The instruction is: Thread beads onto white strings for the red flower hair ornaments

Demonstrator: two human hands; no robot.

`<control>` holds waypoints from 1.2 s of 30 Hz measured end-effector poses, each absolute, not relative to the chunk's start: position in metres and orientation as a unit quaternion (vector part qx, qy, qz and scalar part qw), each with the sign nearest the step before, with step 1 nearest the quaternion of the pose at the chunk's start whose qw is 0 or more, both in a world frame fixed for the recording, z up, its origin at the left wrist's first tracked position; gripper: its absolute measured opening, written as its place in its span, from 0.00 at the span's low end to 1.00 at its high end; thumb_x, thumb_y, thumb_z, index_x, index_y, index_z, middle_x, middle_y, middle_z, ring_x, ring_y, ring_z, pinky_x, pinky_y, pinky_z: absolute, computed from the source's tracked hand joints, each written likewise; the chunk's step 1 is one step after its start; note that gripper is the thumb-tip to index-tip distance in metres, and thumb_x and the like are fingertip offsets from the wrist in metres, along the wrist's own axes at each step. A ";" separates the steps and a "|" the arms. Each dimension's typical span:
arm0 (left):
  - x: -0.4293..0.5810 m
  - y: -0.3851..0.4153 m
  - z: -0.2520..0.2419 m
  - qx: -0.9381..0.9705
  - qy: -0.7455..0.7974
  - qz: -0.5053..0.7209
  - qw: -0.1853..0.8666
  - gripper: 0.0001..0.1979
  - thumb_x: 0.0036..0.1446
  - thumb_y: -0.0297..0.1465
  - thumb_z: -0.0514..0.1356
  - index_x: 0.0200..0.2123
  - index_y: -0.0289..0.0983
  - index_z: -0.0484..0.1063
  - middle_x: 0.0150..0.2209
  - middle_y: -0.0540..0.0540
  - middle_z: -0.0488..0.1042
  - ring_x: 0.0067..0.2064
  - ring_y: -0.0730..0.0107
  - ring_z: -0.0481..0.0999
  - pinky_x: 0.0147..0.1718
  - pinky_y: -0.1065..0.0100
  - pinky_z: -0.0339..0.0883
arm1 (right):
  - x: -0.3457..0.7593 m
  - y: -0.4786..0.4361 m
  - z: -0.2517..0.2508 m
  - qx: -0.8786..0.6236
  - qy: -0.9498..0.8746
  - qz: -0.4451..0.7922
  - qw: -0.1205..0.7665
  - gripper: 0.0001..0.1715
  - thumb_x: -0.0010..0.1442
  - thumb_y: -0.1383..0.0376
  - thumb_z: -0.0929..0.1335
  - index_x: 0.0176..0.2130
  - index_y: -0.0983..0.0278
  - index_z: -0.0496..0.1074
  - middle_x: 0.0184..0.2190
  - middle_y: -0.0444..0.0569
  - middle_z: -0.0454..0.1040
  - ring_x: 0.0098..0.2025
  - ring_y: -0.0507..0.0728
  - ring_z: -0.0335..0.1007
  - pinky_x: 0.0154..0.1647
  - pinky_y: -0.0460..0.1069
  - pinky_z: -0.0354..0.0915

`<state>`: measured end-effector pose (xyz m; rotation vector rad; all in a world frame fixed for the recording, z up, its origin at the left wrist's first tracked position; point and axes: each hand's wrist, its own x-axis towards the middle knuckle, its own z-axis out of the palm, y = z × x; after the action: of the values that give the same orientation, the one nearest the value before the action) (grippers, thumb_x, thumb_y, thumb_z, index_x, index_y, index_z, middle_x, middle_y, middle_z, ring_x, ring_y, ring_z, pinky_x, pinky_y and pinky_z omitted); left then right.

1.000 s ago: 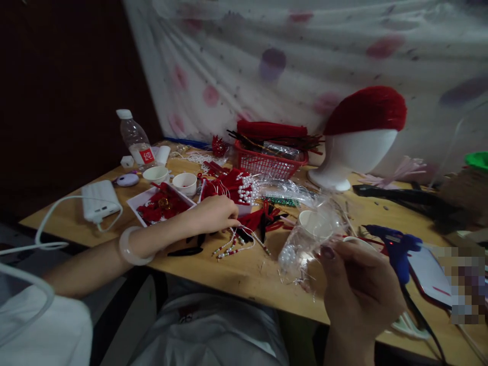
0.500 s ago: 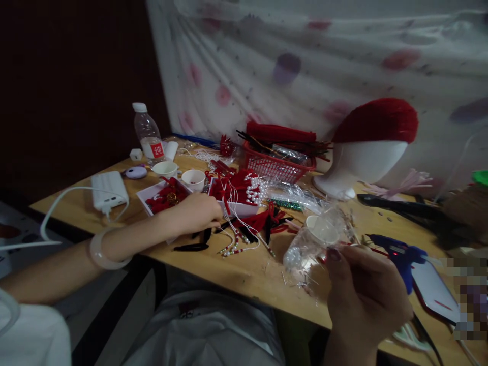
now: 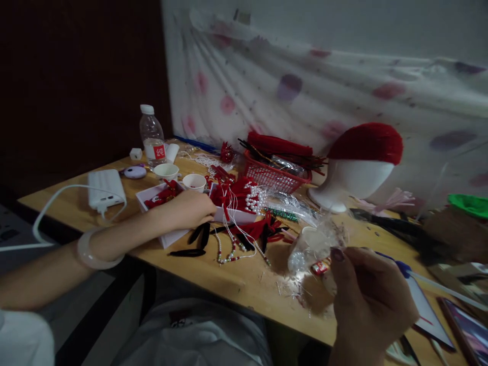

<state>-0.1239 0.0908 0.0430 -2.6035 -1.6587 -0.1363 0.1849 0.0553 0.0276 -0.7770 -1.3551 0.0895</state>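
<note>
My left hand (image 3: 194,209) rests with curled fingers at the edge of a white box of red pieces (image 3: 163,195), beside black strips (image 3: 186,252). Its fingertips are partly hidden, and I cannot make out anything in them. My right hand (image 3: 371,284) is raised at the right, thumb and forefinger pinched together; whatever lies between them is too small to name. Left of it is a clear plastic bag (image 3: 301,256). Between the hands lie strings of beads (image 3: 232,256) and a box of red pieces with white pearls (image 3: 255,197).
A red basket (image 3: 276,175) and a white head form with a red cap (image 3: 366,145) stand at the back. On the left are a bottle (image 3: 152,137), a power bank (image 3: 105,188) and two cups (image 3: 194,181). Phone (image 3: 467,325) at lower right.
The view has shifted, bringing a phone in at the lower right. My left hand has drawn slightly left, and my right hand stays pinched, now hiding most of the blue glue gun.
</note>
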 end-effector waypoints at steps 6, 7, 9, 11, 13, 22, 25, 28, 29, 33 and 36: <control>-0.147 0.081 0.052 -0.813 -0.576 -0.085 0.011 0.14 0.65 0.32 0.54 0.36 0.39 0.81 0.37 0.43 0.83 0.37 0.61 0.80 0.34 0.65 0.63 | 0.181 0.064 0.058 -0.381 -0.639 0.044 0.667 0.06 0.58 0.65 0.74 0.33 0.63 0.74 0.26 0.42 0.71 0.24 0.50 0.65 0.23 0.45 0.59; -0.150 0.078 0.053 -0.807 -0.583 -0.095 0.009 0.15 0.65 0.32 0.53 0.36 0.39 0.81 0.37 0.43 0.83 0.38 0.61 0.79 0.35 0.65 0.63 | 0.181 0.067 0.064 -0.395 -0.652 0.041 0.646 0.07 0.59 0.63 0.73 0.32 0.63 0.73 0.25 0.41 0.69 0.24 0.50 0.63 0.23 0.45 0.58; -0.153 0.073 0.051 -0.796 -0.593 -0.122 0.020 0.15 0.65 0.33 0.53 0.34 0.38 0.78 0.36 0.43 0.81 0.36 0.62 0.78 0.35 0.64 0.63 | 0.180 0.075 0.079 -0.425 -0.695 0.015 0.579 0.09 0.62 0.61 0.71 0.31 0.62 0.70 0.24 0.40 0.67 0.23 0.50 0.61 0.24 0.45 0.57; -0.155 0.069 0.046 -0.788 -0.597 -0.143 0.040 0.14 0.64 0.31 0.52 0.31 0.37 0.75 0.34 0.43 0.80 0.34 0.62 0.76 0.34 0.63 0.62 | 0.177 0.087 0.095 -0.453 -0.743 -0.032 0.491 0.11 0.62 0.60 0.69 0.30 0.61 0.69 0.21 0.39 0.64 0.21 0.50 0.58 0.24 0.46 0.55; -0.156 0.065 0.041 -0.785 -0.597 -0.161 0.052 0.13 0.63 0.29 0.51 0.28 0.37 0.71 0.31 0.43 0.78 0.33 0.63 0.74 0.33 0.63 0.60 | 0.171 0.103 0.108 -0.484 -0.763 -0.077 0.422 0.09 0.62 0.60 0.68 0.31 0.61 0.70 0.19 0.39 0.65 0.20 0.51 0.59 0.25 0.46 0.56; -0.166 0.053 0.041 -0.821 -0.534 -0.203 0.016 0.19 0.65 0.33 0.52 0.23 0.36 0.72 0.29 0.45 0.75 0.31 0.66 0.72 0.34 0.64 0.61 | 0.133 0.183 0.124 -0.621 -0.750 -0.168 0.154 0.12 0.65 0.66 0.65 0.42 0.62 0.78 0.38 0.58 0.82 0.42 0.66 0.78 0.34 0.51 0.63; -0.169 0.056 0.040 -0.830 -0.520 -0.203 0.008 0.17 0.66 0.32 0.53 0.28 0.35 0.77 0.33 0.43 0.78 0.34 0.65 0.74 0.37 0.64 0.63 | 0.125 0.203 0.115 -0.627 -0.755 -0.162 0.104 0.12 0.65 0.67 0.65 0.44 0.64 0.78 0.40 0.60 0.81 0.44 0.66 0.78 0.38 0.54 0.67; -0.168 0.061 0.036 -0.833 -0.518 -0.194 0.004 0.16 0.66 0.32 0.54 0.31 0.35 0.79 0.35 0.42 0.80 0.37 0.63 0.76 0.39 0.63 0.65 | 0.119 0.219 0.104 -0.624 -0.766 -0.146 0.060 0.10 0.67 0.63 0.68 0.45 0.65 0.76 0.43 0.54 0.80 0.44 0.60 0.77 0.45 0.56 0.70; -0.166 0.063 0.035 -0.835 -0.516 -0.190 0.004 0.15 0.66 0.31 0.55 0.32 0.36 0.79 0.35 0.43 0.80 0.38 0.63 0.76 0.40 0.63 0.65 | 0.118 0.222 0.102 -0.621 -0.769 -0.141 0.051 0.11 0.67 0.61 0.69 0.44 0.65 0.76 0.43 0.52 0.79 0.44 0.59 0.77 0.46 0.56 0.71; -0.147 0.063 0.024 -0.846 -0.511 -0.147 0.048 0.10 0.63 0.27 0.57 0.34 0.36 0.80 0.35 0.44 0.80 0.40 0.60 0.77 0.43 0.60 0.65 | 0.109 0.219 0.105 -0.601 -0.784 -0.138 0.068 0.09 0.65 0.64 0.68 0.42 0.65 0.78 0.40 0.54 0.81 0.43 0.62 0.78 0.41 0.54 0.69; -0.124 0.061 0.010 -0.846 -0.511 -0.092 0.121 0.10 0.60 0.21 0.58 0.33 0.35 0.79 0.34 0.42 0.80 0.42 0.54 0.76 0.43 0.56 0.64 | 0.101 0.196 0.120 -0.572 -0.798 -0.147 0.121 0.13 0.65 0.64 0.65 0.43 0.63 0.79 0.38 0.56 0.82 0.40 0.64 0.78 0.36 0.52 0.63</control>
<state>-0.1242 0.0609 0.0098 -2.4717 -1.4915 -0.2683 0.1006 0.1957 0.1199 -1.6719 -2.3294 -0.4302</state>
